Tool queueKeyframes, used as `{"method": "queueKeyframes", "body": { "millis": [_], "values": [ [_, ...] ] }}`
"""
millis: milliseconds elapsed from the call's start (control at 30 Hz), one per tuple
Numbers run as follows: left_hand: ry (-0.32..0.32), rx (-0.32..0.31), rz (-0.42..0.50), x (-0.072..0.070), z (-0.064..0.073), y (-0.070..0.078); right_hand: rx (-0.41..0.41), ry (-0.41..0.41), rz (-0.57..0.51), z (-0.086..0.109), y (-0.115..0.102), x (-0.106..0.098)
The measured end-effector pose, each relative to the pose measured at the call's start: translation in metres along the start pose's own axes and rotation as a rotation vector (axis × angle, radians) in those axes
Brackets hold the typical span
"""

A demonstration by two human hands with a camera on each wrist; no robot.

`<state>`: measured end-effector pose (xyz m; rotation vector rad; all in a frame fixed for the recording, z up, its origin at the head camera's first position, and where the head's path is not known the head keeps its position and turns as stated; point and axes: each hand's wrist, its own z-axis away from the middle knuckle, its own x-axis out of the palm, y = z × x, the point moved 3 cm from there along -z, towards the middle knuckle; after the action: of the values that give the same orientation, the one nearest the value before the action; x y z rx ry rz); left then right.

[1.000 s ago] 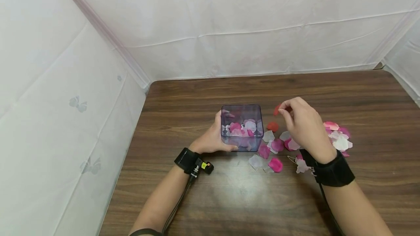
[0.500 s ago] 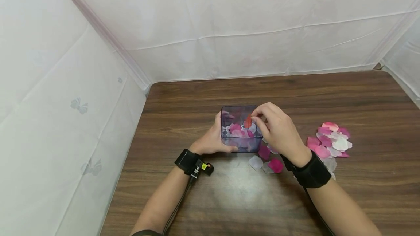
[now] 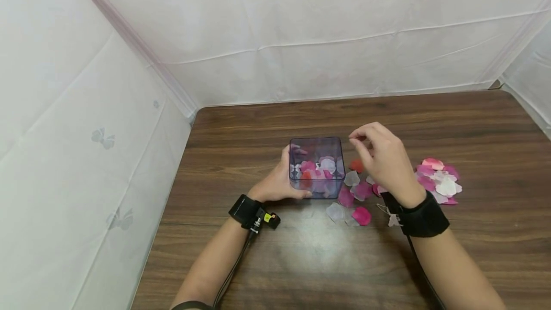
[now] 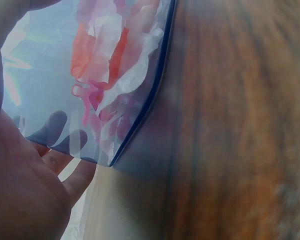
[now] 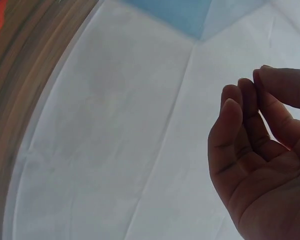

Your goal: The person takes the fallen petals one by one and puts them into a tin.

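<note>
White backdrop: hangs behind and left of the table, presumably to screen off the work area. Creased, sheet-like, with pale grey butterfly prints on the left panel.

Table: brown wood-grain top, slightly glossy near the front edge, corners rounded.

Right hand: raised just right of the box, between rim and petals, likely to make each reach short. Fingers curled, thumb tip meeting the index tip; nothing visible between them.

Box: stands on the table, mouth upward, probably set there so contents go in from above. Clear violet-tinted plastic, roughly square, corners rounded, darker rim.

Left hand: grips the box from its left, thumb along the near wall, fingers behind, showing through the plastic. Judged a steadying hold, since so light a box would slide easily.

Petal heap: right of the right hand, out of its way; pink, magenta and white, overlapping.

Petals in the box: thin, fabric-like, wavy-edged, a red one among them.

Loose petals: spread beside the box's right wall, some overlapping, probably to ease picking.

Single red petal: lies near the box, rounded.
</note>
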<state>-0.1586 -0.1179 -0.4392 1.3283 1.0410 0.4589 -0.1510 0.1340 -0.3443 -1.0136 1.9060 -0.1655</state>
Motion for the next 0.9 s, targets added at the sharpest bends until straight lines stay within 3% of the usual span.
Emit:
{"method": "queueKeyframes", "body": {
  "millis": [167, 333, 533, 667, 900],
  "values": [
    [0.011, 0.009, -0.03, -0.001, 0.0, -0.007, 0.085, -0.085, 0.132, 0.0, 0.026, 0.001],
    [0.012, 0.009, -0.031, -0.001, 0.0, -0.006, 0.12, -0.318, 0.243, 0.007, 0.051, 0.01],
    [0.005, -0.007, -0.024, 0.0, 0.0, -0.006, 0.118, -0.574, 0.206, 0.017, 0.068, 0.028],
    [0.004, -0.009, -0.023, 0.0, 0.0, -0.006, 0.136, -0.624, 0.183, 0.02, 0.07, 0.036],
    [0.009, -0.002, -0.017, 0.0, 0.0, -0.005, 0.198, -0.626, 0.18, 0.022, 0.072, 0.04]
  ]
}}
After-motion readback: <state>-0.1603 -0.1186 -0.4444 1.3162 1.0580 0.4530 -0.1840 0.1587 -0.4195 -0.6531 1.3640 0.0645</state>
